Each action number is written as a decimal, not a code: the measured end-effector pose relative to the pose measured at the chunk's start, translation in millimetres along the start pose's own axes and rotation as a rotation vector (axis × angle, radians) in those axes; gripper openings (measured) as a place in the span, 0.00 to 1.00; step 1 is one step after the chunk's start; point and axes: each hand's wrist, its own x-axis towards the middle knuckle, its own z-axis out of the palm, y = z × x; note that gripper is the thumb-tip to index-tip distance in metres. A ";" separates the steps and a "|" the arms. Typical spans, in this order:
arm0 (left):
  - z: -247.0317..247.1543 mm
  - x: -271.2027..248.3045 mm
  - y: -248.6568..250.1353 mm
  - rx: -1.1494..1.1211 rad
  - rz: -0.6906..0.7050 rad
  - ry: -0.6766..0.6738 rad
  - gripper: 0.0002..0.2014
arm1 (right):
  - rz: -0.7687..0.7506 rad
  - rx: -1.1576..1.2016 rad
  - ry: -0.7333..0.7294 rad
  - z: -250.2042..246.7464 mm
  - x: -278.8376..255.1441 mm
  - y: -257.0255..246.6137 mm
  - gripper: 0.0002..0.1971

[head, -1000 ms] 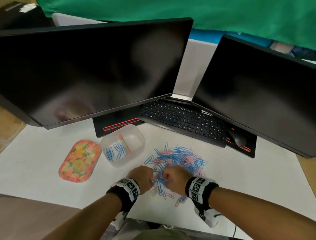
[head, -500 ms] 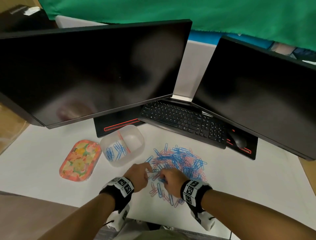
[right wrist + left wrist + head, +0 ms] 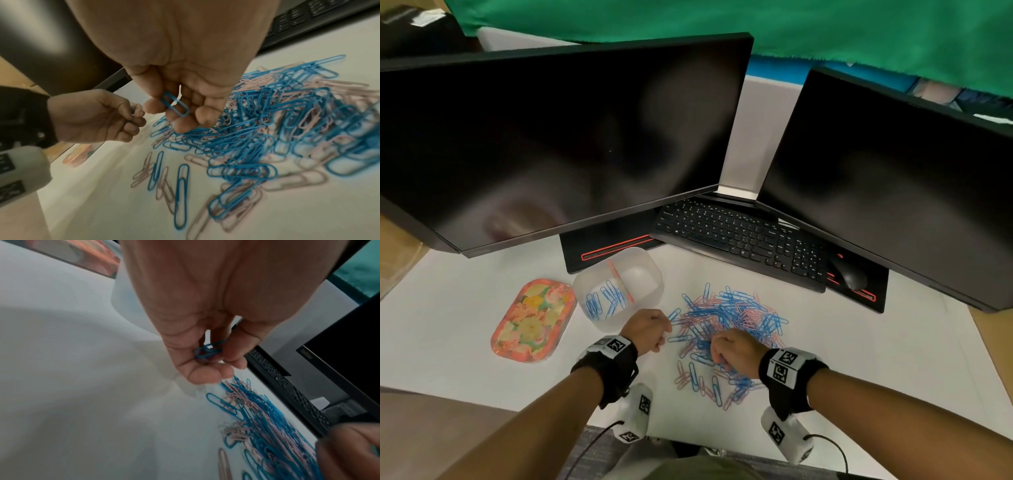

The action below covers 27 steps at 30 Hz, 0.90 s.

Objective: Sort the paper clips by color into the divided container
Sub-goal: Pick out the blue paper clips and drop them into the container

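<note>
A pile of blue and pink paper clips [image 3: 726,325] lies on the white desk surface in front of the keyboard. The translucent divided container [image 3: 619,287] stands left of the pile; its left compartment has several blue clips, its right one looks bare. My left hand [image 3: 650,330] hovers between container and pile, fingers curled round blue paper clips [image 3: 207,351]. My right hand [image 3: 732,349] hangs over the pile's near side and pinches one blue paper clip [image 3: 174,104] between thumb and fingers.
A flower-patterned lid [image 3: 532,320] lies left of the container. A black keyboard [image 3: 736,240], a mouse [image 3: 851,277] and two dark monitors [image 3: 558,137] stand behind. Loose clips [image 3: 698,380] lie scattered toward the desk's near edge.
My two hands were together over the pile's near side. The left has drawn away to the left toward the container, and the right has stayed over the pile.
</note>
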 end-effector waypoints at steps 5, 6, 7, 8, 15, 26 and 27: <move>2.1 10.7 -3.9 0.077 0.042 0.061 0.11 | 0.033 0.049 -0.095 -1.2 -4.1 0.7 0.15; 2.5 10.3 -3.3 0.168 0.085 0.096 0.08 | 0.012 0.000 -0.087 -0.4 -4.9 1.4 0.15; 3.5 9.6 -2.1 0.267 0.123 0.135 0.05 | -0.019 -0.074 -0.070 0.8 -5.9 3.1 0.13; 4.3 7.9 -0.5 0.362 0.148 0.159 0.03 | -0.056 -0.164 -0.062 2.1 -7.4 4.9 0.11; 13.2 18.0 0.6 0.800 0.251 0.201 0.17 | -0.365 -0.741 -0.249 8.1 -18.6 12.6 0.17; 14.0 25.8 4.2 0.936 0.193 0.206 0.11 | -0.559 -0.829 -0.255 13.9 -13.0 19.3 0.14; 13.5 24.6 3.6 0.925 0.195 0.211 0.10 | -0.555 -0.835 -0.258 13.6 -13.1 18.7 0.14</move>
